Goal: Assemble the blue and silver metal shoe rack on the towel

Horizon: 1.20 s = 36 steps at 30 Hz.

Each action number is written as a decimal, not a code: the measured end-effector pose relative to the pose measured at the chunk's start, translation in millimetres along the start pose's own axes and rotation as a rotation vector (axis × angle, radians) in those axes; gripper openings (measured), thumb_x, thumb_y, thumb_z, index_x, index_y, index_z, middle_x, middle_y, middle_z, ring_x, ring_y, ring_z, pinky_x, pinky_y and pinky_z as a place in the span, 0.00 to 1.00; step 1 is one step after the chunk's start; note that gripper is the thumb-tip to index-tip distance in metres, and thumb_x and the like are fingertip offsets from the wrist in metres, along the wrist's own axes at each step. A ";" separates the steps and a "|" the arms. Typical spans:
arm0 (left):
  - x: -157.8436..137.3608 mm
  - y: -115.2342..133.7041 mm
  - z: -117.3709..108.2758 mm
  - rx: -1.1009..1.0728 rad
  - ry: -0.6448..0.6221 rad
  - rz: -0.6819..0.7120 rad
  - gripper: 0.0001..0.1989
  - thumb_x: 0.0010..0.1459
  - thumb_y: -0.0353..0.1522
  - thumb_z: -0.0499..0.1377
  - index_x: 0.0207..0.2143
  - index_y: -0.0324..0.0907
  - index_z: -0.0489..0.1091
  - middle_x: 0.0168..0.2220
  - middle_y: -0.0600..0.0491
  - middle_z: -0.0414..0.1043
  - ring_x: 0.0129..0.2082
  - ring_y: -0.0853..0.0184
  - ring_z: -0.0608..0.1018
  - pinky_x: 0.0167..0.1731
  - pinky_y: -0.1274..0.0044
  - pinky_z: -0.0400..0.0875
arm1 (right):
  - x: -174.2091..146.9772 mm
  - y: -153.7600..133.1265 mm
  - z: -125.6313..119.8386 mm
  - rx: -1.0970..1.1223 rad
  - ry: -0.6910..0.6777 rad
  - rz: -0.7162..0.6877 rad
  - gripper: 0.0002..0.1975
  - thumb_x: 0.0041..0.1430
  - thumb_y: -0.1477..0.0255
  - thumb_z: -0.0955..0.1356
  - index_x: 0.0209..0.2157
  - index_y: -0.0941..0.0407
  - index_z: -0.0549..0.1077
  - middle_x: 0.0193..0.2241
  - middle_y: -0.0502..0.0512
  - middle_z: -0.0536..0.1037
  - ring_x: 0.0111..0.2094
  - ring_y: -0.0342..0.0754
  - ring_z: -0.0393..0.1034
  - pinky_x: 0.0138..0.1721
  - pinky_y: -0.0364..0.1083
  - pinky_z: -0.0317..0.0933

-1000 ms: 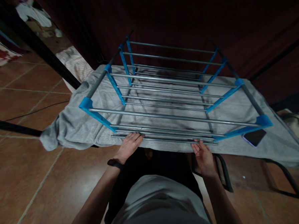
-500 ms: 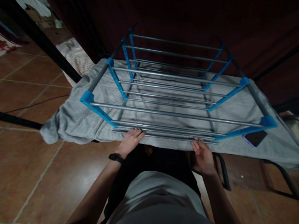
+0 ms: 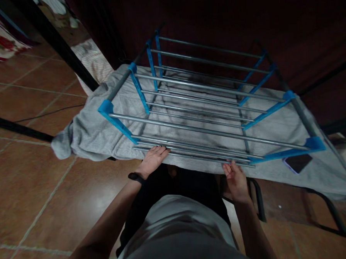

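Observation:
A rack of grey metal tubes (image 3: 208,129) with blue plastic connectors (image 3: 120,126) rests on a grey blanket in front of me. Along its near side, a metal tube (image 3: 196,157) lies at the blanket's front edge, close to the rack's lower tubes. My left hand (image 3: 153,160) is over this tube's left part, fingers bent across it and the thumb hidden. Near the tube's right end, my right hand (image 3: 235,180) is turned partly palm up, its fingertips closed at the tube.
The grey blanket (image 3: 94,129) covers a raised surface and hangs over at the left. A phone (image 3: 298,162) lies by the rack's right front corner. Black metal bars (image 3: 55,43) stand at the left, a dark red curtain (image 3: 213,11) behind. Black chair-like legs (image 3: 259,200) show below.
The whole view has shifted slightly, so the rack sits a little farther right. Both hands keep nearly the same places at the tube.

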State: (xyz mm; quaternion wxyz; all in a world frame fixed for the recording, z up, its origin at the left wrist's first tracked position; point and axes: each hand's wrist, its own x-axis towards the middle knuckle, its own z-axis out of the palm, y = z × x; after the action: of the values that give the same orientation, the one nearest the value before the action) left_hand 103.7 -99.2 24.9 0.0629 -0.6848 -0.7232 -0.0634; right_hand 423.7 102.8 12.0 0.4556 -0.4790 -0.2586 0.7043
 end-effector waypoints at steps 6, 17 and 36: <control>-0.4 2.8 -1.1 0.025 0.010 -0.013 0.15 0.65 0.25 0.50 0.51 0.41 0.69 0.40 0.48 0.73 0.40 0.61 0.74 0.44 0.69 0.66 | -0.5 -0.2 -0.3 -0.024 -0.028 -0.001 0.16 0.45 0.69 0.78 0.28 0.53 0.68 0.32 0.44 0.77 0.36 0.42 0.75 0.46 0.46 0.71; -1.1 3.0 3.8 0.032 0.060 -0.023 0.15 0.65 0.26 0.51 0.51 0.40 0.70 0.38 0.48 0.73 0.39 0.61 0.73 0.42 0.69 0.65 | 2.1 0.6 -0.5 -0.037 0.011 0.010 0.17 0.45 0.68 0.78 0.27 0.53 0.66 0.29 0.44 0.76 0.33 0.42 0.75 0.43 0.45 0.71; -18.0 -14.0 1.9 -0.026 0.142 -0.089 0.12 0.67 0.33 0.51 0.47 0.41 0.72 0.39 0.47 0.74 0.40 0.59 0.74 0.43 0.67 0.66 | 6.0 0.8 -9.3 -0.012 -0.028 -0.002 0.08 0.49 0.70 0.74 0.33 0.53 0.75 0.38 0.49 0.78 0.45 0.45 0.73 0.56 0.51 0.64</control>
State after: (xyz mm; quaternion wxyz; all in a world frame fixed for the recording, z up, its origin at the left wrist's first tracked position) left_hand 90.7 -117.3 19.8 0.1025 -0.6464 -0.7459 -0.1239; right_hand 431.1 107.0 4.9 0.4499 -0.4717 -0.2695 0.7089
